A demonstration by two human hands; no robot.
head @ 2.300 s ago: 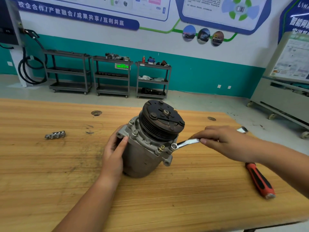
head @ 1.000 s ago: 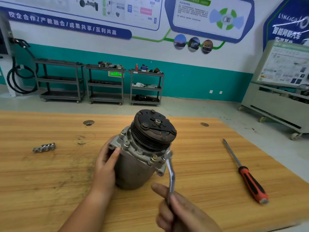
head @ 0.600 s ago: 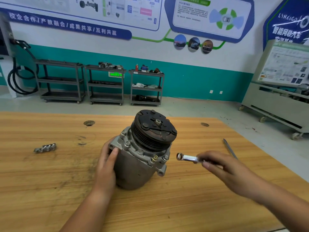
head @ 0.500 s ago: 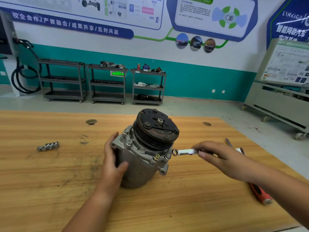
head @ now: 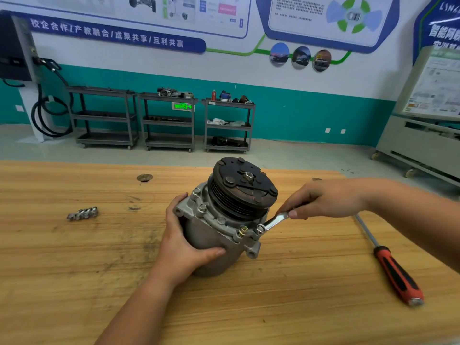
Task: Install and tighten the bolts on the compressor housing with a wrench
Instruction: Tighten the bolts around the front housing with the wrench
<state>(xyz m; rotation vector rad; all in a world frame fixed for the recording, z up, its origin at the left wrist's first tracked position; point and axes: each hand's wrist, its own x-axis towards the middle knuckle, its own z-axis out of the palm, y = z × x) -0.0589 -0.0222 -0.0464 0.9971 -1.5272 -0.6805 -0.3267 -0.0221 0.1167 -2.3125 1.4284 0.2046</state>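
Fingers (head: 296, 201) of the right hand (head: 323, 200) are curling round the shank of a silver wrench (head: 275, 221), pinching it near its upper end. The wrench is slanting down and to the left, and its ring end is sitting over a bolt (head: 260, 229) on the near right edge of the flange. A neighbouring bolt (head: 242, 230) with a brassy washer is showing just beside it.

The left hand (head: 184, 245) is gripping the compressor housing (head: 211, 235) from its left side, thumb lying across the grey front wall and the other fingers wrapping behind. The housing is standing near the middle of the wooden table (head: 74, 282), leaning a little, with its dark pulley (head: 244, 188) facing up and away.

A red-and-black screwdriver (head: 395, 275) is lying on the table to the right, well apart from the housing. A small cluster of metal pieces (head: 83, 213) is lying to the left. Grey shelf carts (head: 169, 120) are standing against the teal wall behind.
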